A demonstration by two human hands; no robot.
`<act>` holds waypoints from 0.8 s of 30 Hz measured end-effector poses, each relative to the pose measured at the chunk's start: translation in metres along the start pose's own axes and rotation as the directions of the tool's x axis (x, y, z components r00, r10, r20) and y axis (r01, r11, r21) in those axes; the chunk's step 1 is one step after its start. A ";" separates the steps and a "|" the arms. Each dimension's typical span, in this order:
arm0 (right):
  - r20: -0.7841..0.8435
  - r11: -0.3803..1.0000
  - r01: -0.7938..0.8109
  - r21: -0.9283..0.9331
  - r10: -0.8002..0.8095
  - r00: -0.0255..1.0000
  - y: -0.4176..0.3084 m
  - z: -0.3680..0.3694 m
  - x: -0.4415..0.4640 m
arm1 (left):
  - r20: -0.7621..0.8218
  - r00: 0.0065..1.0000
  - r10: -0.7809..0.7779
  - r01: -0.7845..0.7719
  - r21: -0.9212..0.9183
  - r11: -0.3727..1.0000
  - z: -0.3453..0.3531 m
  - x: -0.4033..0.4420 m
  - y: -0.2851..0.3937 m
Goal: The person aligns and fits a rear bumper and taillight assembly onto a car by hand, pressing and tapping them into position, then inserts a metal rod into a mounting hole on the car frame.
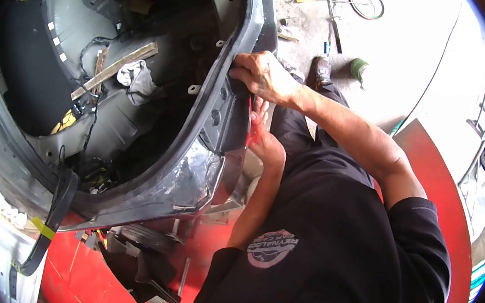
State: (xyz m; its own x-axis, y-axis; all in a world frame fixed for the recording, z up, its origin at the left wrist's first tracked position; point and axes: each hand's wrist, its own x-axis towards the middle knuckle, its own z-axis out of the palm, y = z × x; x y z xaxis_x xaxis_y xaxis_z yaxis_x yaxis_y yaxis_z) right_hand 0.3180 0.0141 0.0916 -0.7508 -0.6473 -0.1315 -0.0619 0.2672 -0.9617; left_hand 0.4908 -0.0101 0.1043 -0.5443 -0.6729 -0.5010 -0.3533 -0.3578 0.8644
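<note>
The rear opening of a car body (159,197) is in front of me, on the left of the view. Its grey frame is scuffed at the lower corner. My right hand (267,79) is at the frame's right edge, fingers curled in against the dark recessed panel (233,117); what they pinch, if anything, is hidden. Just below it, my left hand (264,137) lies against the outer side of that panel, beside a thin red edge. Its fingers point upward, stretched out and partly hidden by the panel edge and my right hand.
Inside the car lie wooden strips (115,70), a whitish cloth (137,80) and loose wiring. A black strip with yellow tape (43,229) hangs at the left. Black trim parts (139,261) lie below, over a red surface (91,283). A hose (378,10) lies at the upper right.
</note>
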 end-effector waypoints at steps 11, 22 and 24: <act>-0.112 0.996 -0.064 0.055 0.070 0.991 0.036 -0.038 -0.033 | -0.041 0.990 -0.134 0.131 -0.082 0.988 0.008 -0.003 0.021; -0.014 0.989 -0.036 -0.146 0.035 0.999 0.028 -0.074 -0.106 | 0.266 0.921 -0.286 0.364 -0.322 0.874 0.046 0.001 0.005; 0.036 0.972 0.116 -0.202 -0.111 0.993 0.047 -0.090 -0.100 | 0.203 0.917 -0.343 0.397 -0.392 0.830 0.062 0.006 -0.018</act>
State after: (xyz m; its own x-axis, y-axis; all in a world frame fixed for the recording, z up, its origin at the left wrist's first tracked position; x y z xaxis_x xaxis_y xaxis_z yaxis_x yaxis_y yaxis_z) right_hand 0.3313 0.1555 0.0815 -0.7151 -0.6982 -0.0321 -0.2806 0.3289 -0.9017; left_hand 0.4468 0.0319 0.0828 -0.5322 -0.3629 -0.7649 -0.2113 -0.8179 0.5351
